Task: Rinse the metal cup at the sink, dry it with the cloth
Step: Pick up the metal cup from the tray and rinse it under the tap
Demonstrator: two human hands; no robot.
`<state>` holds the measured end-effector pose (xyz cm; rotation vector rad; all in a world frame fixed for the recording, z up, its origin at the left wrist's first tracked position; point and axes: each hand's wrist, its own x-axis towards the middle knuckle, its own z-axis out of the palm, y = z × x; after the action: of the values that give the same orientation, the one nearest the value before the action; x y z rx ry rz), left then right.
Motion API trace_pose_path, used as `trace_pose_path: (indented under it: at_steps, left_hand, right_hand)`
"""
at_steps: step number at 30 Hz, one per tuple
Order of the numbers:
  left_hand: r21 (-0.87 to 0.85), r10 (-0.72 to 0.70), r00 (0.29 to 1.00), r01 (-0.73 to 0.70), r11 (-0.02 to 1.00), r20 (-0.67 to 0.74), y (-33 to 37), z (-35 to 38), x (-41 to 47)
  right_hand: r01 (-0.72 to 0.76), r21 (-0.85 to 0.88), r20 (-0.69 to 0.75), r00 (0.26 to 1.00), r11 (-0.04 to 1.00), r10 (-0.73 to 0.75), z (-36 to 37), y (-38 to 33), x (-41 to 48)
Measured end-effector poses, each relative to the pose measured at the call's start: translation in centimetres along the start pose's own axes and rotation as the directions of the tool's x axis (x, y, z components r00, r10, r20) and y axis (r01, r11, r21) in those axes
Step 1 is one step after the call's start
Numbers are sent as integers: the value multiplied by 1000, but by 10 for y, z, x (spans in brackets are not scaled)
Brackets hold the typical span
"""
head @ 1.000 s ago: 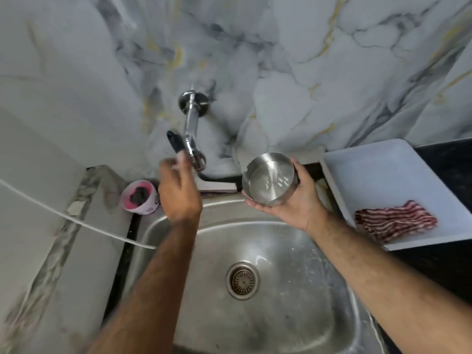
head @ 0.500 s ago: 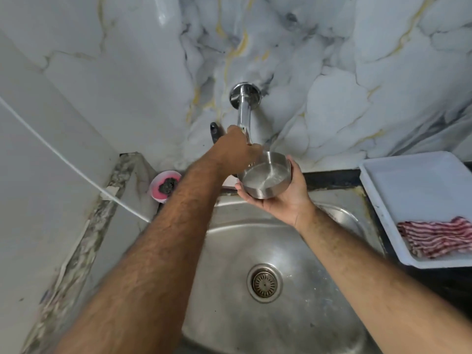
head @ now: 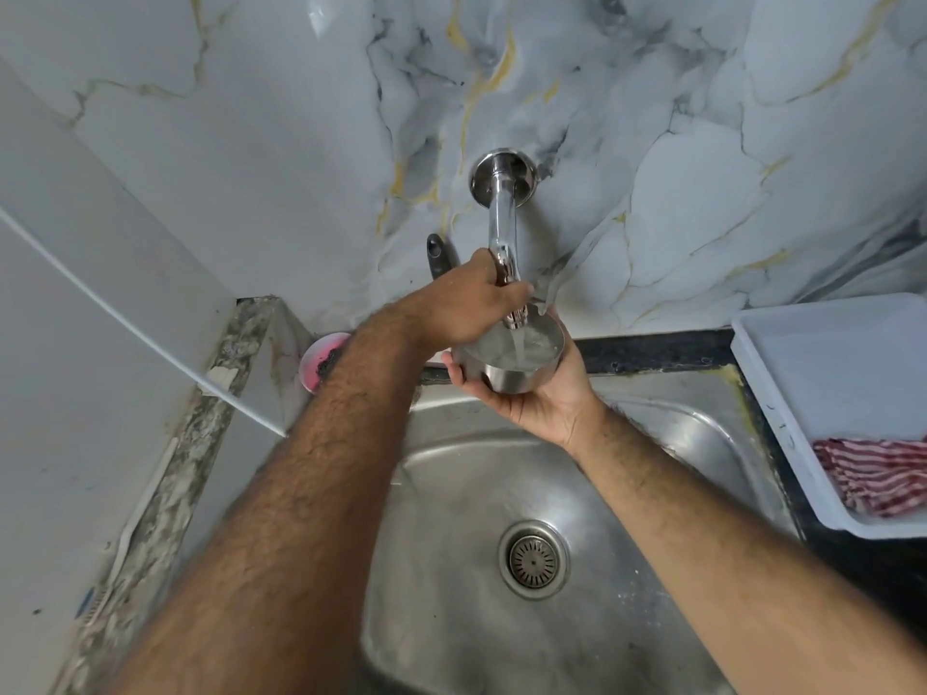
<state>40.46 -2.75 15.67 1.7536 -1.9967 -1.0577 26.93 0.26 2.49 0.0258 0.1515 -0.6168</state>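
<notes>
A small round metal cup [head: 516, 378] sits in my right hand [head: 547, 398], held upright from below over the back of the steel sink [head: 702, 443]. Water streams from the chrome tap [head: 503, 228] straight into the cup, which holds water. My left hand [head: 464, 306] is closed around the tap's handle just above the cup's left rim. The red-and-white striped cloth [head: 878, 474] lies folded in a white tray [head: 812, 363] to the right of the sink.
A pink tub [head: 321, 358] with dark contents stands at the sink's back left corner, partly behind my left forearm. The drain strainer [head: 533, 559] is in the basin's middle. Marble wall rises behind the tap; a white wall and stone ledge close off the left.
My left hand reached the tap and gripped its handle, and water now runs. My right hand brought the cup left, under the spout.
</notes>
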Motion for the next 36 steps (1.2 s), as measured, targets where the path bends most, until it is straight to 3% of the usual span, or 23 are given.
trace_pose_path:
  at_steps: [4, 8, 13, 15, 19, 21, 24, 27, 29, 31, 33, 35, 36]
  left_hand:
    - [90, 44, 997, -39, 995, -65, 1, -1, -6]
    - [170, 61, 974, -23, 985, -219, 6, 12, -15]
    - [310, 95, 833, 95, 946, -545, 3, 46, -24]
    - [354, 139, 788, 105, 929, -600, 1, 55, -27]
    - [364, 131, 764, 143, 921, -631, 0, 58, -25]
    - [360, 115, 761, 163, 918, -638, 1, 58, -25]
    - [351, 75, 773, 197, 915, -630, 4, 58, -25]
    - [335, 43, 778, 219, 916, -627, 7, 58, -26]
    - [317, 32, 779, 217, 923, -626, 8, 58, -27]
    - [307, 31, 776, 212, 928, -630, 9, 61, -27]
    - [293, 34, 766, 204, 934, -642, 7, 63, -27]
    - [248, 28, 748, 185, 951, -664, 5, 66, -26]
    - [208, 17, 738, 167, 964, -674, 4, 70, -25]
  right_hand:
    - [-1, -38, 26, 1000, 999, 2, -4, -1, 3]
    - [21, -127, 6, 1000, 992, -20, -7, 1, 2]
    - [47, -316, -35, 998, 948, -61, -19, 3, -4]
    - [47, -381, -78, 993, 923, -83, -24, 6, -11]
    - [22, -565, -185, 971, 825, -152, -32, 16, -32]
    - [-70, -775, -244, 950, 629, -195, -34, 23, -44]
    - [-312, -946, -322, 888, 85, -327, -57, 28, -57]
    - [-466, -759, -330, 877, -454, -349, -84, 31, -69]
    - [-481, -595, -326, 876, -644, -354, -94, 31, -76]
    - [-484, -478, -304, 874, -733, -379, -101, 29, -84]
    - [-493, -474, -287, 870, -730, -401, -101, 24, -94]
    - [-494, -613, -258, 862, -616, -435, -94, 14, -109]
    - [-483, -732, -257, 849, -480, -462, -89, 8, -119]
